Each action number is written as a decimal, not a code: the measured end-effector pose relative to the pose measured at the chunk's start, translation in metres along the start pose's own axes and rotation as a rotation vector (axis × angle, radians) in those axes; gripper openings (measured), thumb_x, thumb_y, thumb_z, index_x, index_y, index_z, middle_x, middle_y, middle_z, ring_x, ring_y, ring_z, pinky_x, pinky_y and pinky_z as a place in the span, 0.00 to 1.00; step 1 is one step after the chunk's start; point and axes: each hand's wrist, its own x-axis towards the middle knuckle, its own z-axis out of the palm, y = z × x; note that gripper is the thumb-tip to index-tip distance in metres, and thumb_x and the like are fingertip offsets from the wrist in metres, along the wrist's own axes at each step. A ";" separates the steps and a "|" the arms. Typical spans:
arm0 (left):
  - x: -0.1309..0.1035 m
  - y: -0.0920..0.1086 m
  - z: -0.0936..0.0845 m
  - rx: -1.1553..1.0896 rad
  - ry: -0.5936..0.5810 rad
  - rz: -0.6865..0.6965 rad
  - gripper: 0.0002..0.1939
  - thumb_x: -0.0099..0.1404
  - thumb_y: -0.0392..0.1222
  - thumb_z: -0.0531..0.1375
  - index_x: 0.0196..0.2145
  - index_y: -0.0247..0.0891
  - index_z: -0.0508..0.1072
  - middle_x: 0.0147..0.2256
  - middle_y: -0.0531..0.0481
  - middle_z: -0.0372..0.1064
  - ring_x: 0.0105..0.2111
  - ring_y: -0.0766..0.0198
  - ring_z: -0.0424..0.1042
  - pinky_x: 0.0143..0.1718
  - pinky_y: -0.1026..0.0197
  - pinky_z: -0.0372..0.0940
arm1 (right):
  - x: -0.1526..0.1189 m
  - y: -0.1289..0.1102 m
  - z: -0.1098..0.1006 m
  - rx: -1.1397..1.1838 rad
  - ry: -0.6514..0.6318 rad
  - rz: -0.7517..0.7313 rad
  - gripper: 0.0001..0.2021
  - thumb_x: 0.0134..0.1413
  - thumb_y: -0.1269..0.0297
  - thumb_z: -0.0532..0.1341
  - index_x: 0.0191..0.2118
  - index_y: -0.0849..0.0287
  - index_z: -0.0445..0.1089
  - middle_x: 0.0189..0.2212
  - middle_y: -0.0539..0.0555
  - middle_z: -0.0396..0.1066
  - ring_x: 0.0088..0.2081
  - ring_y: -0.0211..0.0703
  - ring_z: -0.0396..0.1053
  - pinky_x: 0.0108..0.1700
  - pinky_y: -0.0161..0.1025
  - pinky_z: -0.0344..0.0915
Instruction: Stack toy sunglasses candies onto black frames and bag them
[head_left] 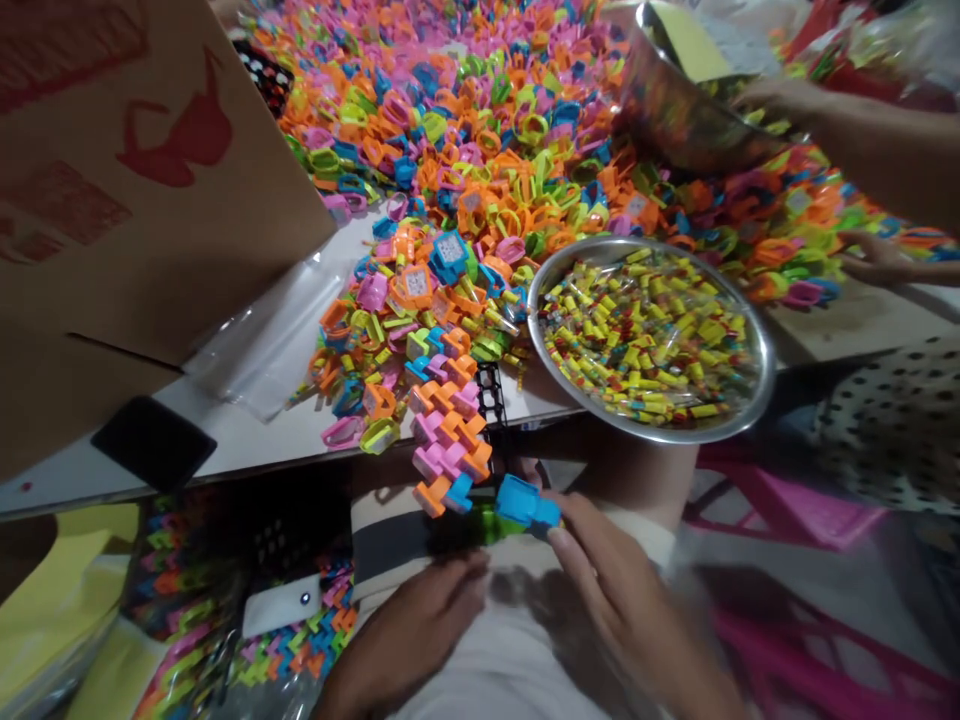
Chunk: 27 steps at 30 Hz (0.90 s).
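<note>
Between thumb and fingers, my right hand (619, 590) holds a blue plastic toy piece (525, 502). My left hand (424, 620) is low over my lap, its fingers blurred and partly hidden, so what it holds cannot be made out. Just above it, rows of orange, pink and blue pieces (450, 440) stand in a black grid tray (491, 395), which reaches over the table edge. A green piece (491, 522) lies beside the blue one. Beyond the tray is a large heap of colourful plastic toys (480, 190).
A metal bowl (763, 385) of small yellow wrapped items stands at right of centre. A cardboard box (150, 220), plastic bags (255, 350) and a black object (154, 442) are at left. Another person's hand (787, 105) reaches into a metal container (660, 110). Pink stools (795, 505) stand lower right.
</note>
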 end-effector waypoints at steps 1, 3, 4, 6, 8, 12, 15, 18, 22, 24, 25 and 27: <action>-0.017 0.014 0.000 0.289 -0.065 0.024 0.17 0.62 0.39 0.72 0.50 0.48 0.85 0.55 0.45 0.81 0.60 0.48 0.75 0.65 0.55 0.65 | -0.004 -0.005 -0.007 -0.028 -0.035 -0.017 0.18 0.78 0.61 0.52 0.67 0.53 0.64 0.56 0.61 0.77 0.54 0.49 0.78 0.52 0.42 0.77; -0.048 0.046 0.002 0.735 -0.206 0.095 0.20 0.67 0.44 0.70 0.56 0.52 0.82 0.58 0.50 0.79 0.58 0.50 0.76 0.63 0.54 0.68 | -0.010 -0.015 -0.022 -0.082 -0.131 -0.039 0.19 0.78 0.62 0.52 0.68 0.52 0.64 0.54 0.58 0.79 0.53 0.48 0.79 0.52 0.42 0.77; -0.061 0.063 0.003 0.873 -0.205 0.182 0.19 0.69 0.45 0.68 0.57 0.54 0.81 0.56 0.53 0.80 0.54 0.54 0.79 0.57 0.58 0.72 | -0.012 -0.021 -0.028 -0.105 -0.180 -0.047 0.19 0.78 0.62 0.53 0.68 0.51 0.64 0.53 0.57 0.80 0.51 0.47 0.80 0.52 0.41 0.78; -0.075 0.088 0.007 1.003 -0.044 0.434 0.16 0.71 0.46 0.67 0.55 0.56 0.79 0.52 0.56 0.82 0.50 0.60 0.81 0.53 0.64 0.73 | -0.014 -0.032 -0.038 -0.138 -0.241 -0.088 0.17 0.78 0.61 0.52 0.65 0.51 0.67 0.51 0.55 0.81 0.47 0.45 0.82 0.47 0.38 0.79; -0.074 0.098 0.013 0.992 0.077 0.686 0.16 0.70 0.47 0.68 0.55 0.52 0.78 0.50 0.54 0.82 0.47 0.62 0.81 0.51 0.65 0.74 | -0.014 -0.042 -0.043 -0.166 -0.239 -0.170 0.15 0.79 0.59 0.52 0.61 0.51 0.70 0.49 0.54 0.82 0.43 0.44 0.82 0.42 0.36 0.78; -0.047 0.086 0.026 0.929 -0.021 0.981 0.18 0.70 0.45 0.69 0.55 0.39 0.78 0.49 0.45 0.81 0.47 0.60 0.80 0.51 0.60 0.75 | -0.013 -0.051 -0.039 -0.200 -0.202 -0.296 0.15 0.80 0.57 0.50 0.57 0.51 0.72 0.48 0.54 0.83 0.41 0.44 0.83 0.39 0.35 0.77; -0.031 0.071 0.026 0.846 -0.087 1.111 0.13 0.71 0.38 0.68 0.52 0.34 0.79 0.43 0.43 0.82 0.45 0.60 0.79 0.50 0.57 0.75 | -0.014 -0.051 -0.032 -0.129 -0.219 -0.285 0.13 0.79 0.59 0.52 0.56 0.51 0.72 0.48 0.53 0.83 0.43 0.43 0.82 0.41 0.34 0.76; -0.028 0.064 0.020 0.865 -0.109 1.132 0.14 0.70 0.38 0.69 0.52 0.32 0.79 0.42 0.43 0.81 0.43 0.59 0.78 0.47 0.55 0.74 | -0.015 -0.050 -0.027 0.010 -0.255 -0.200 0.10 0.76 0.62 0.57 0.56 0.49 0.72 0.48 0.50 0.83 0.44 0.41 0.82 0.44 0.31 0.75; -0.033 0.065 0.014 0.952 -0.124 1.153 0.15 0.70 0.40 0.69 0.52 0.34 0.78 0.42 0.44 0.82 0.41 0.60 0.78 0.46 0.54 0.72 | -0.014 -0.051 -0.021 0.149 -0.263 -0.092 0.10 0.74 0.65 0.60 0.55 0.47 0.74 0.46 0.47 0.83 0.42 0.38 0.81 0.42 0.28 0.74; -0.035 0.066 0.013 0.986 -0.123 1.158 0.14 0.70 0.40 0.69 0.52 0.35 0.78 0.42 0.45 0.82 0.40 0.60 0.78 0.45 0.54 0.71 | -0.013 -0.052 -0.019 0.198 -0.278 -0.069 0.10 0.73 0.65 0.61 0.54 0.47 0.74 0.45 0.46 0.82 0.41 0.37 0.80 0.43 0.28 0.73; -0.035 0.067 0.013 0.998 -0.122 1.158 0.14 0.71 0.40 0.69 0.52 0.35 0.78 0.42 0.46 0.82 0.40 0.60 0.78 0.44 0.54 0.70 | -0.012 -0.053 -0.019 0.221 -0.292 -0.060 0.09 0.73 0.66 0.61 0.53 0.47 0.75 0.44 0.45 0.82 0.40 0.36 0.80 0.43 0.27 0.73; -0.036 0.067 0.014 1.009 -0.120 1.153 0.14 0.70 0.41 0.69 0.51 0.35 0.78 0.42 0.46 0.82 0.39 0.60 0.77 0.44 0.54 0.69 | -0.011 -0.056 -0.017 0.254 -0.313 -0.035 0.09 0.73 0.66 0.62 0.52 0.46 0.75 0.42 0.44 0.82 0.39 0.34 0.79 0.43 0.26 0.72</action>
